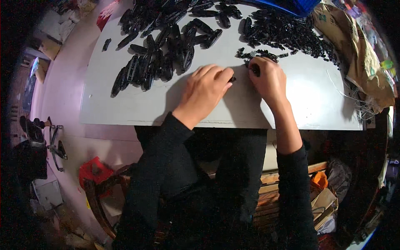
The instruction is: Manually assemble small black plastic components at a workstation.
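My left hand [204, 89] is over the white table top, thumb and fingers pinched together. A small black plastic piece [233, 79] peeks out at its fingertips. Right of it, my right hand [270, 77] is curled at the near edge of a heap of small black plastic parts [287, 29]. Something dark shows inside its bent fingers, but what it is cannot be made out. Long, ribbed black plastic pieces [156, 62] lie in a loose pile beyond and to the left of my left hand.
The white table [125, 108] ends just in front of my body. A blue container [296, 6] stands at the far edge. Brown paper sacking [350, 50] and tangled clear threads [362, 104] line the right side. A slatted wooden bench [271, 191] is below.
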{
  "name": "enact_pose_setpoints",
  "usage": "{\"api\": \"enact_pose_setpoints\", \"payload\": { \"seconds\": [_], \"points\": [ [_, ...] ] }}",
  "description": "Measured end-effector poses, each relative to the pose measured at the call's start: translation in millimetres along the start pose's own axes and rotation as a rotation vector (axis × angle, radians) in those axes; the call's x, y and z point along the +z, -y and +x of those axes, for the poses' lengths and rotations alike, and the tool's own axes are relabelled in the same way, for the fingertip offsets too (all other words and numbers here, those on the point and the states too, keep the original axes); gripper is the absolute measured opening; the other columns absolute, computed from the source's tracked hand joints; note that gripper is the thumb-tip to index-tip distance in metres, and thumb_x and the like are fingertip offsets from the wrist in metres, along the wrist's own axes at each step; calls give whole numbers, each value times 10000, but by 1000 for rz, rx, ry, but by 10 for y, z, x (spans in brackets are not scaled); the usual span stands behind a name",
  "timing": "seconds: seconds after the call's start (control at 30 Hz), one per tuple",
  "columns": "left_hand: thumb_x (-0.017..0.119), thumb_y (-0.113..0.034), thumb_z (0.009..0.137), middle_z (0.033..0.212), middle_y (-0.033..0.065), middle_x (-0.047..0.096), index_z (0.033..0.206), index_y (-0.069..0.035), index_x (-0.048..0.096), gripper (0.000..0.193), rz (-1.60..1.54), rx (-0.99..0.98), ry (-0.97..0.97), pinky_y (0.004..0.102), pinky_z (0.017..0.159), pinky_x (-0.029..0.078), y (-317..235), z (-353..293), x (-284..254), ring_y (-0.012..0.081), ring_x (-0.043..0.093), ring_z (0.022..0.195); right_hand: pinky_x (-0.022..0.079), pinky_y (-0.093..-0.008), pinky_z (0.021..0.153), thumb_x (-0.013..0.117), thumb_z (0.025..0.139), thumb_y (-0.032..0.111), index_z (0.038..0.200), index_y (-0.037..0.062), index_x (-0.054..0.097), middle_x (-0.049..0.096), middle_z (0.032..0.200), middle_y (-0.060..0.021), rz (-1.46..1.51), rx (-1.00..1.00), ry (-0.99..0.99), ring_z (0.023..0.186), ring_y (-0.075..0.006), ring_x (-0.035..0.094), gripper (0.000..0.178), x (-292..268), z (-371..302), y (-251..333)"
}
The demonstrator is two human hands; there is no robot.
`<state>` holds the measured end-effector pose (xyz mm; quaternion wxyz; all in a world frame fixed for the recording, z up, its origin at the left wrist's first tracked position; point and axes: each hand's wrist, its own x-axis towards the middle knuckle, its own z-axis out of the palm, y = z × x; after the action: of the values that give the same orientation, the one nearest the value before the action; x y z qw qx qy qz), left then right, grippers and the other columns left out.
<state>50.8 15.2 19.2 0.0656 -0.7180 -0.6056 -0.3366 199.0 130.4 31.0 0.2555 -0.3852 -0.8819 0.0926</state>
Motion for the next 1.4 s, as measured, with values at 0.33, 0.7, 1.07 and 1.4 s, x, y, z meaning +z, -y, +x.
{"api": "enact_pose_setpoints", "payload": {
  "seconds": [0.33, 0.7, 1.07, 1.4],
  "points": [
    [431, -161, 941, 759, 45, 530, 1100, -18, 435, 214, -1143, -643, -86, 225, 554, 409, -134, -297, -145, 77, 470, 602, 462, -334, 631, 632, 730, 94, 857, 66, 642, 637, 846, -108, -131, -9, 77, 767, -291, 605, 130, -79, 63, 48],
    [348, -306, 969, 969, 75, 548, 1360, -35, 266, 484, -1393, -743, -7, 205, 644, 405, -137, -390, -255, 105, 504, 735, 431, -208, 603, 588, 754, -40, 847, -23, 600, 590, 742, -30, 956, 100, 376, 681, -77, 534, 96, -277, -341, 531],
    [381, -50, 919, 1429, 156, 254, 1405, -9, 150, 540, -1061, -376, 149, 302, 1033, 243, -386, -459, -367, 208, 296, 1292, 388, -189, 481, 679, 768, 91, 862, -2, 577, 568, 672, -21, 1078, 309, 404, 568, -55, 492, 167, -263, -468, 649],
    [604, -158, 823, 706, 26, 572, 1082, -81, 569, 273, -589, -578, 208, 252, 544, 425, 45, -423, -628, 75, 519, 625, 448, -290, 799, 701, 761, 160, 1043, -25, 553, 594, 986, -95, 927, 90, 637, 915, -172, 562, 368, -230, -1057, 684]
  ]
}}
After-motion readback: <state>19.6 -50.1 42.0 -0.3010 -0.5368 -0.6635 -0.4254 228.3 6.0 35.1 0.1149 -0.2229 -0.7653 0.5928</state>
